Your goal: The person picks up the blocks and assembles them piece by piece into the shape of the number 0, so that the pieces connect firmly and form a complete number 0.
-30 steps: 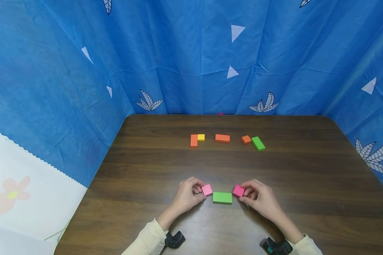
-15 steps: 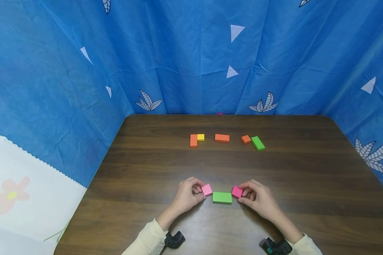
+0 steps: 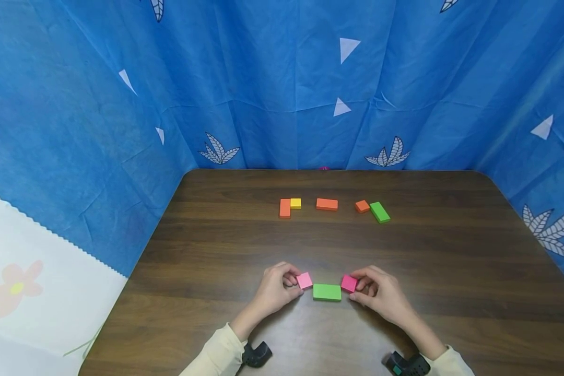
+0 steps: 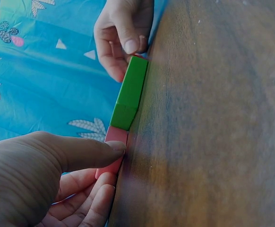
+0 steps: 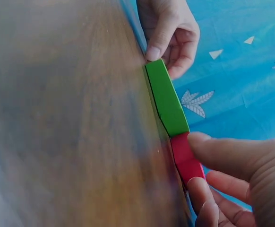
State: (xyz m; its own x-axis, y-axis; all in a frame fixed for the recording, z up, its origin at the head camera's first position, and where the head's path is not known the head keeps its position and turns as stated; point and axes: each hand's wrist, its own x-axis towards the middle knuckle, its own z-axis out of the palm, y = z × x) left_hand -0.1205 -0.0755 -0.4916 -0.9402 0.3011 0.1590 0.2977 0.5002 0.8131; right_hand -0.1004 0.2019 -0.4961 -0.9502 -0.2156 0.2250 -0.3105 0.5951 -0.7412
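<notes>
Bracketing the green block (image 3: 327,293) on the surface (image 3: 244,240)
Left hand (image 3: 275,288) pinches the pale pink block (image 3: 304,281), right hand (image 3: 382,293) the magenta block (image 3: 349,283); green's long axis runs between them, neither hand clearly nearer.

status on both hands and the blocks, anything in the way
Left hand pinches light pink block; right hand pinches dark pink block. Near green block lies between them. No obstruction visible; far blocks sit well back.
</notes>
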